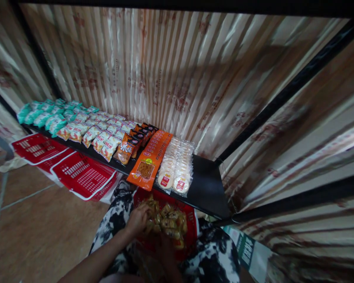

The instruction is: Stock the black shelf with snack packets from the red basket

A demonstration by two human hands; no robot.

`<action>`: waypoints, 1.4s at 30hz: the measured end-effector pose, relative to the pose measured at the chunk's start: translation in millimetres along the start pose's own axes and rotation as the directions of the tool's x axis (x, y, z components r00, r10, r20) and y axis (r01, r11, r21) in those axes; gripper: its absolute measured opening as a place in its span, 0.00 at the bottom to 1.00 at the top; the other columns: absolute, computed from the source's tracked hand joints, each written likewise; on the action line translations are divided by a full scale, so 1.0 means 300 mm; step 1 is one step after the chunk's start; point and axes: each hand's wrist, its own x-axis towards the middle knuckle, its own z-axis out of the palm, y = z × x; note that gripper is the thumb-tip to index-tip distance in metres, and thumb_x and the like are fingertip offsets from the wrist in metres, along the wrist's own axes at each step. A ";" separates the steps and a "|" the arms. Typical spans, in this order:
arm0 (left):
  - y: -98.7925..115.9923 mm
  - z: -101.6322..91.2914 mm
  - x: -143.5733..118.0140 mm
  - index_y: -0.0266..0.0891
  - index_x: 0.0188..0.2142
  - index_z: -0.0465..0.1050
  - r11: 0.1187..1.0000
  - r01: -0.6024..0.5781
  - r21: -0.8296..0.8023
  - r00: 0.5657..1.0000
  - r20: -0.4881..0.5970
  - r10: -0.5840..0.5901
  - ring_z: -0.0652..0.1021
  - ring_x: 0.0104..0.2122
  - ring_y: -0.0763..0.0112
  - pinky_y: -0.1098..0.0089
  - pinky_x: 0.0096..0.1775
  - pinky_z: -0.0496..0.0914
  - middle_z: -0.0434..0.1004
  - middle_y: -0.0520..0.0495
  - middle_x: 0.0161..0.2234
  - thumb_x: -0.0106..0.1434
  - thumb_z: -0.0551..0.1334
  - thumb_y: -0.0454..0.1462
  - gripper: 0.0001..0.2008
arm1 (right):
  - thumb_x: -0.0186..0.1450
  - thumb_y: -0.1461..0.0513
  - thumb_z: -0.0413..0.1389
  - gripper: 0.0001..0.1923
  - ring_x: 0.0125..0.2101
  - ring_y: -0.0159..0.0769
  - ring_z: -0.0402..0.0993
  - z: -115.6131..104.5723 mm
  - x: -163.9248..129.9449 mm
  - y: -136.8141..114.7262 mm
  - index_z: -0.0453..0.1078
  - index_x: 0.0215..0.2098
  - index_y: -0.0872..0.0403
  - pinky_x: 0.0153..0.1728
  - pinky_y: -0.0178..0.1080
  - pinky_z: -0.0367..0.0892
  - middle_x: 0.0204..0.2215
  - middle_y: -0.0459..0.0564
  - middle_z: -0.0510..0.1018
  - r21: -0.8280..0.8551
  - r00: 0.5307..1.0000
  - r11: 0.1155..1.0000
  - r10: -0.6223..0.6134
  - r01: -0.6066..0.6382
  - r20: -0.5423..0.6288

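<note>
The left hand (138,221) digs into a red basket (191,220) of small yellow snack packs (169,222), below the shelf's (206,184) front edge. Its fingers curl on the packs. The right hand (166,251) is dark and blurry, so its fingers cannot be made out.

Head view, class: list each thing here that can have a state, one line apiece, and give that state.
Red basket on the lap: holds small yellow packets.
Yellow packets: heaped loose in it.
Left hand: reaching into the packets.
Right hand: low in the basket, dim; grip unclear.
Black shelf: rows of snack bags, right end bare.
Red baskets on the floor: lying flat.
</note>
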 end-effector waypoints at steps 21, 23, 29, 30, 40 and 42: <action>-0.070 -0.271 0.469 0.33 0.49 0.70 0.878 -0.036 0.477 0.928 -0.310 0.206 0.57 0.62 0.54 0.53 0.59 0.61 0.64 0.36 0.56 0.64 0.52 0.34 0.16 | 0.66 0.62 0.43 0.24 0.59 0.43 0.60 -0.069 0.309 -0.416 0.64 0.56 0.65 0.57 0.48 0.61 0.57 0.61 0.66 -0.139 0.839 0.858 -0.512 0.494 -0.182; -0.069 -0.277 0.492 0.33 0.52 0.69 0.870 0.003 0.493 0.953 -0.265 0.147 0.57 0.62 0.52 0.53 0.58 0.60 0.63 0.35 0.57 0.65 0.52 0.36 0.18 | 0.66 0.62 0.43 0.25 0.62 0.45 0.52 -0.054 0.360 -0.453 0.61 0.58 0.67 0.59 0.51 0.57 0.60 0.63 0.62 -0.197 0.841 0.847 -0.523 0.493 -0.142; -0.068 -0.286 0.532 0.35 0.55 0.66 0.847 0.020 0.532 0.987 -0.147 0.069 0.56 0.62 0.50 0.54 0.58 0.60 0.60 0.35 0.60 0.65 0.52 0.40 0.20 | 0.64 0.66 0.43 0.27 0.65 0.49 0.44 -0.009 0.437 -0.512 0.56 0.60 0.72 0.61 0.52 0.51 0.62 0.68 0.55 -0.294 0.880 0.847 -0.474 0.443 -0.040; -0.071 -0.285 0.537 0.35 0.55 0.66 0.847 0.014 0.531 0.989 -0.135 0.068 0.56 0.62 0.50 0.54 0.58 0.60 0.60 0.36 0.61 0.65 0.53 0.40 0.21 | 0.64 0.66 0.44 0.28 0.65 0.50 0.43 -0.003 0.440 -0.515 0.55 0.60 0.72 0.61 0.52 0.51 0.62 0.68 0.54 -0.304 0.885 0.848 -0.465 0.434 -0.032; -0.102 -0.278 0.557 0.37 0.56 0.65 0.866 -0.055 0.497 0.991 -0.078 0.108 0.57 0.62 0.53 0.53 0.58 0.59 0.60 0.37 0.61 0.65 0.52 0.40 0.21 | 0.62 0.65 0.46 0.31 0.64 0.52 0.47 0.006 0.444 -0.524 0.53 0.62 0.71 0.60 0.51 0.51 0.62 0.68 0.55 -0.380 0.916 0.843 -0.401 0.380 0.025; -0.108 -0.277 0.560 0.37 0.56 0.65 0.868 -0.064 0.493 0.990 -0.080 0.119 0.57 0.62 0.54 0.54 0.59 0.58 0.61 0.37 0.60 0.65 0.52 0.40 0.21 | 0.62 0.65 0.46 0.31 0.63 0.52 0.48 0.008 0.445 -0.523 0.53 0.62 0.71 0.60 0.51 0.51 0.62 0.69 0.55 -0.376 0.918 0.847 -0.396 0.375 0.025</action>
